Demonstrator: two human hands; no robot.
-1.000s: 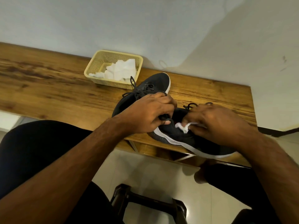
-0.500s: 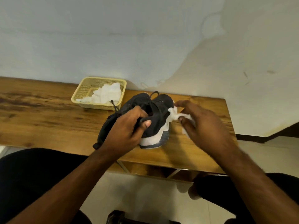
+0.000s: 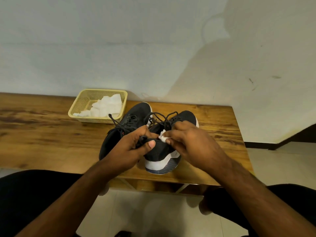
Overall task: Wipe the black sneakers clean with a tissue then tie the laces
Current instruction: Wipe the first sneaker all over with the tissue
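Fingers (image 3: pixel 166 134) of the right hand (image 3: pixel 191 144) pinch a wadded tissue (image 3: pixel 162 137) against the heel collar of the near sneaker (image 3: pixel 162 156); the left hand (image 3: pixel 130 147) grips that collar. Beyond the fingers, the second sneaker (image 3: pixel 130 120) lies on the counter (image 3: pixel 42 134), beside a basket (image 3: pixel 82 106) of tissues. Wiping appears under way; laces (image 3: pixel 159 117) on both remain untied.

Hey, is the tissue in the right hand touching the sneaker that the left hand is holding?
Touching. The head view shows the tissue pressed onto the sneaker collar.
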